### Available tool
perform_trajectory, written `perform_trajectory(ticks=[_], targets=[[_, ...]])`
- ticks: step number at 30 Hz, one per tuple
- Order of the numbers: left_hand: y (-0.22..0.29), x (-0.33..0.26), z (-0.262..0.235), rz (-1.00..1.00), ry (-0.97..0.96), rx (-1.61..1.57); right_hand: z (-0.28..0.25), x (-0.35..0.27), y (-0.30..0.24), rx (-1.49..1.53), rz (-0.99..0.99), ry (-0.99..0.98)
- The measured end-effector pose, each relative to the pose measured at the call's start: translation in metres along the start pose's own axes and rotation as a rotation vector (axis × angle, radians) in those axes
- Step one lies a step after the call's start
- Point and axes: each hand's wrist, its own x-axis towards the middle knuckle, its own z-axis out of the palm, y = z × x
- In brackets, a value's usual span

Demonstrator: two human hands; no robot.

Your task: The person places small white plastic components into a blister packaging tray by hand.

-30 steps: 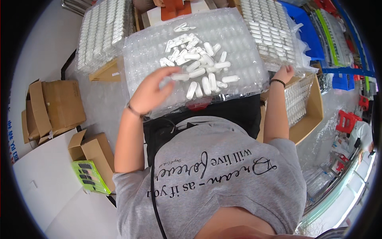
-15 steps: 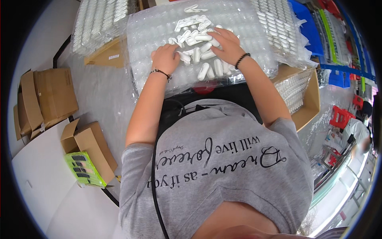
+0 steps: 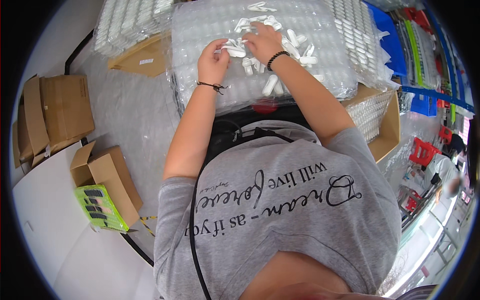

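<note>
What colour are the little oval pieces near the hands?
The oval pieces are white, seen best in the head view.

The bare left hand (image 3: 213, 61) curls its fingers toward the thumb; the bare right hand (image 3: 264, 43) spreads, palm down; both bare forearms (image 3: 190, 132) extend forward.

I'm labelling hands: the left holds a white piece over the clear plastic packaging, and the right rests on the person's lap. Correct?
The right hand isn't on the lap: the head view shows it among the white pieces on the packaging. The left hand does hold one.
</note>
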Motion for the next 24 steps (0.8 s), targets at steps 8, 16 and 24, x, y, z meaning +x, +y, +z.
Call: perform_trajectory(ticks=[8,16,24], targets=[[0.011,0.011,-0.007,-0.256,-0.171,-0.236,-0.023,-0.016,-0.02,0.832,0.231,0.015],[0.019,0.003,-0.014,-0.387,-0.54,-0.578,-0.031,-0.028,-0.028,0.746,0.165,0.007],[0.0,0.011,-0.016,-0.438,-0.548,-0.489,-0.045,-0.034,-0.031,1.127,0.319,-0.291]])
